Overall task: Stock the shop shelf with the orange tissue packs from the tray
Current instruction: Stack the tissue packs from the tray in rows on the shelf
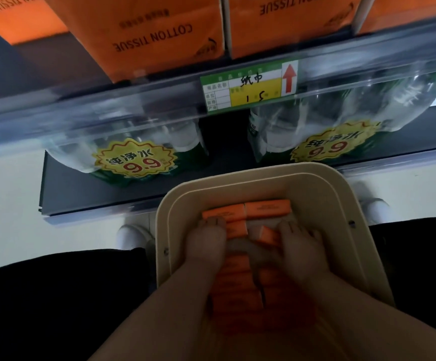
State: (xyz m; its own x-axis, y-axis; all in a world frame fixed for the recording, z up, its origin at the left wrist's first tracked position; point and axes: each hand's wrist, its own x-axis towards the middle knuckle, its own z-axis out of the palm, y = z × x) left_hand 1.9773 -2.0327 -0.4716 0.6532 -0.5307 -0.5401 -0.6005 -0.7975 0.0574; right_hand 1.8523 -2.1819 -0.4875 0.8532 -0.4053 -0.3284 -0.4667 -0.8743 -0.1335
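A beige tray [341, 194] sits low in front of me and holds several orange tissue packs [267, 209]. Both my hands are down inside it. My left hand [206, 243] lies palm down over the packs on the left, fingertips touching one at the far row. My right hand [301, 246] closes its fingers around a tilted orange tissue pack [268, 234]. Above, the shop shelf [133, 100] carries large orange "COTTON TISSUE" packs [157, 40]. Whether the left hand grips a pack is not visible.
A green and yellow price tag [249, 87] with a red arrow hangs on the shelf rail. Below it, shrink-wrapped water bottle packs [133, 157] with 9.9 stickers stand on the lower shelf. White shoes [131, 235] and dark trouser legs flank the tray.
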